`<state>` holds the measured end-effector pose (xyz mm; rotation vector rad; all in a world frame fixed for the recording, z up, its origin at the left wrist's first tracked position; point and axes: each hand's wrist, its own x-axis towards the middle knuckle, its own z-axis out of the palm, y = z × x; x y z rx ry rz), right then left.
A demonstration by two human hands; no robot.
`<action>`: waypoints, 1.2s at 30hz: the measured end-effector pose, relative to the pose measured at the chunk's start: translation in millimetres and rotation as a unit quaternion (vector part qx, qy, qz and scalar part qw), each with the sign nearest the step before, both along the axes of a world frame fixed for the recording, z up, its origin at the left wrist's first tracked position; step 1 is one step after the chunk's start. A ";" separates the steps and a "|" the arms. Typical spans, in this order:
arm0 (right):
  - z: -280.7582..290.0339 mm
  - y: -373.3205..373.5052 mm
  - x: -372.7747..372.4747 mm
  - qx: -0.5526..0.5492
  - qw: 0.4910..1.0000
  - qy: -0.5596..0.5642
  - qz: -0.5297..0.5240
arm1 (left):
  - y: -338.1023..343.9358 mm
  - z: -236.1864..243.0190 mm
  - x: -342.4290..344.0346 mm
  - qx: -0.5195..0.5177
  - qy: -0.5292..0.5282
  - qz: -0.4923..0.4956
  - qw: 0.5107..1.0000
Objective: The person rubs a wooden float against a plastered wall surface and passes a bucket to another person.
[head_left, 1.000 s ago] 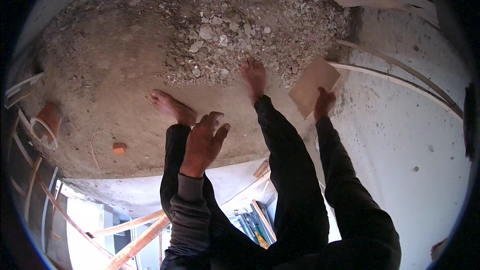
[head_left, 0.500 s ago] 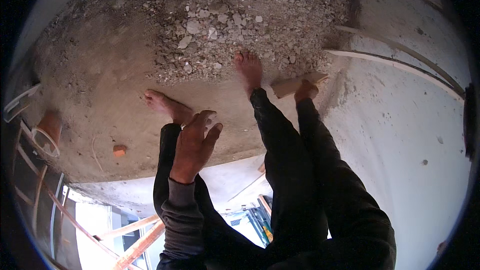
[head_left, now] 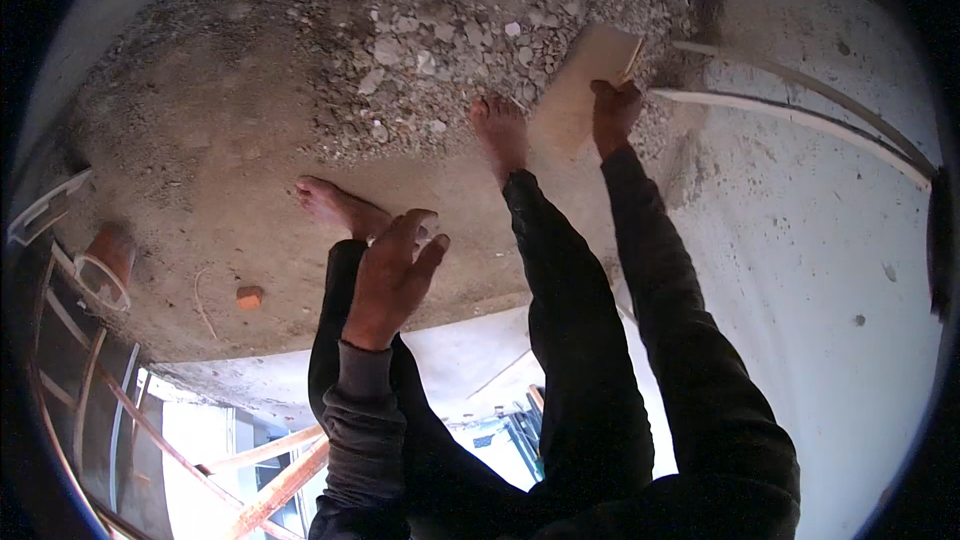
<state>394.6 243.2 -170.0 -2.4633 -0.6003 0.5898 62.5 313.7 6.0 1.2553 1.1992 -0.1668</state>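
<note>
My right hand (head_left: 617,118) grips a flat tan board (head_left: 585,90) by its right edge. The board is tilted over the margin of the rubble heap (head_left: 440,70), to the right of my right foot (head_left: 499,135). My left hand (head_left: 388,275) is held in front of my left leg, above the floor, its fingers curled toward the thumb. A small pale chunk (head_left: 428,228) shows between those fingers and thumb, partly hidden; its kind is unclear. Broken pale pieces and grit make up the heap.
An orange brick piece (head_left: 249,297) lies on the dusty floor at left, near a bucket-like container (head_left: 105,265) on its side. Wooden poles (head_left: 265,490) stand at lower left. Long strips (head_left: 800,120) lean along the pale wall (head_left: 800,270) at right.
My right hand has moved forward with the board, from beside my right foot to over the rubble edge. The board's broad face now shows. My left hand has barely moved.
</note>
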 end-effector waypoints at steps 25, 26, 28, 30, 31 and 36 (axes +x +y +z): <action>-33.9 60.5 -376.5 -0.100 0.817 0.052 0.565 | -26.4 10.5 -81.4 0.094 0.064 0.281 0.953; -52.1 61.4 -363.5 -0.118 0.826 0.031 0.550 | -24.1 11.0 -82.7 0.100 0.061 0.273 0.955; -63.3 69.7 -336.3 -0.003 0.853 0.061 0.519 | -22.1 12.8 -86.9 0.116 0.062 0.260 0.957; -78.0 84.8 -284.1 -0.102 0.847 -0.060 0.519 | -17.3 14.9 -83.0 0.109 0.052 0.262 0.957; -66.3 91.4 -277.4 -0.102 0.866 -0.043 0.488 | -21.3 14.8 -88.6 0.104 0.059 0.266 0.956; -14.7 126.2 -202.1 -0.109 0.897 -0.065 0.423 | -26.1 13.0 -93.9 0.101 0.061 0.268 0.956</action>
